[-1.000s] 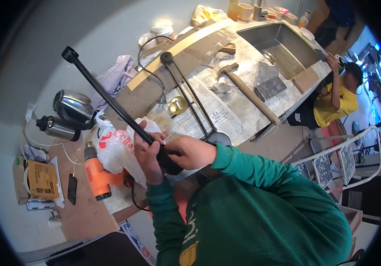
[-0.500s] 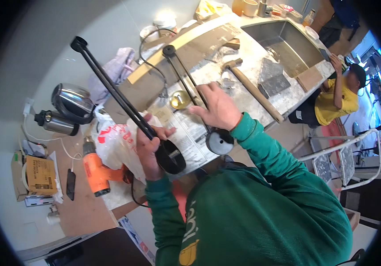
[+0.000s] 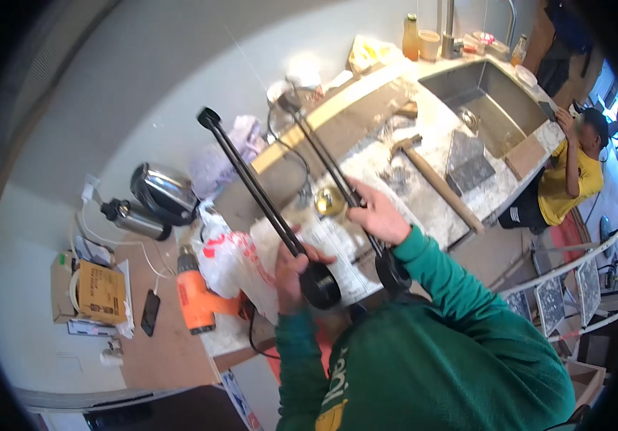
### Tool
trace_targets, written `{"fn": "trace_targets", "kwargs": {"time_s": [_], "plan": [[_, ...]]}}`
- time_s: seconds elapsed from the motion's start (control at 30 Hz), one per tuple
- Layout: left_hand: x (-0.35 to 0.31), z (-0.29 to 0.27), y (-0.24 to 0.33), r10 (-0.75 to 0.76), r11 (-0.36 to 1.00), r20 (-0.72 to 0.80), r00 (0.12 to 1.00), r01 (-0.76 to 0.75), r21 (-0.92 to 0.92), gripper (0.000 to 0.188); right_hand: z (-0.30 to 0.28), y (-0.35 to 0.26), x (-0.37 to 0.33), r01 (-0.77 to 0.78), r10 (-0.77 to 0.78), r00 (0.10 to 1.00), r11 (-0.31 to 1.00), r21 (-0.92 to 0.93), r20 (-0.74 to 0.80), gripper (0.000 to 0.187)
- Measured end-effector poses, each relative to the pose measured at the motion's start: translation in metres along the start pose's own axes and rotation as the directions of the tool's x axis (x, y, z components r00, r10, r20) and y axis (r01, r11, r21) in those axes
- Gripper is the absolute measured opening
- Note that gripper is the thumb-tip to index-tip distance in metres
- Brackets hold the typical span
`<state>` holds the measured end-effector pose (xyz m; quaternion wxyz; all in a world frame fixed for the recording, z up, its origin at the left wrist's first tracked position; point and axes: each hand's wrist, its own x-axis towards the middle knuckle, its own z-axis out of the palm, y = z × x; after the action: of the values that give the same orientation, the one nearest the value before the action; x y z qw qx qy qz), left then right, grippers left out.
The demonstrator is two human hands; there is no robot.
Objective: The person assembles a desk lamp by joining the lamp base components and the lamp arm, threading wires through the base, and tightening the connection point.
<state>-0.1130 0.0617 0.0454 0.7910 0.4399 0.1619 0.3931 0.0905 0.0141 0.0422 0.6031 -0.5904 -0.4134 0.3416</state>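
My left hand (image 3: 293, 271) is closed around the lower part of a black twin-rod piece (image 3: 255, 188), which has a small round cap at its far end and a wider round base by my wrist. To its right, my right hand (image 3: 382, 219) grips a similar twin-rod piece (image 3: 327, 161), fingers wrapped round the rods above its round base. Both pieces slant away from me over the counter, their far caps toward the wall. Between them lie a shiny gold disc (image 3: 329, 202) and a printed paper sheet (image 3: 341, 262).
A hammer (image 3: 438, 183) and dark tile pieces (image 3: 471, 161) lie right of my hands, before a steel sink (image 3: 492, 108). On the left are an orange heat gun (image 3: 197, 294), a plastic bag (image 3: 230, 251) and a kettle (image 3: 162, 194). A person in yellow (image 3: 571, 179) stands far right.
My right hand has gone from spread fingers beside the second twin-rod piece to gripping it, and that piece has tilted so its base's underside no longer shows. The view has shifted.
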Motion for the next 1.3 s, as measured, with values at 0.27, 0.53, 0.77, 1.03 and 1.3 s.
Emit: {"fn": "trace_targets", "kwargs": {"time_s": [0.27, 0.53, 0.77, 1.03, 1.3], "plan": [[-0.004, 0.020, 0.007, -0.076, 0.975, 0.048, 0.996, 0.064, 0.212, 0.069, 0.036, -0.035, 0.005, -0.153, 0.068, 0.967, 0.924, 0.349, 0.244, 0.054], [-0.008, 0.029, 0.005, -0.100, 0.977, 0.050, 0.994, 0.089, 0.194, 0.066, 0.036, -0.035, 0.005, -0.192, 0.040, 0.959, 0.824, 0.533, 0.282, 0.053], [-0.024, 0.025, 0.017, -0.096, 0.995, 0.033, 0.995, 0.096, 0.013, 0.072, 0.022, -0.050, 0.005, 0.066, -0.128, 0.964, 0.964, 0.258, 0.231, 0.057], [-0.027, 0.010, 0.047, -0.200, 0.881, 0.204, 0.958, 0.267, -0.390, 0.072, -0.052, -0.120, 0.028, 0.505, -0.383, 0.777, 0.853, -0.132, 0.500, 0.051], [-0.036, -0.003, 0.040, -0.240, 0.875, 0.227, 0.944, 0.312, -0.370, 0.071, -0.036, -0.135, 0.055, 0.912, -0.433, 0.407, 0.238, -0.334, 0.804, 0.044]]}}
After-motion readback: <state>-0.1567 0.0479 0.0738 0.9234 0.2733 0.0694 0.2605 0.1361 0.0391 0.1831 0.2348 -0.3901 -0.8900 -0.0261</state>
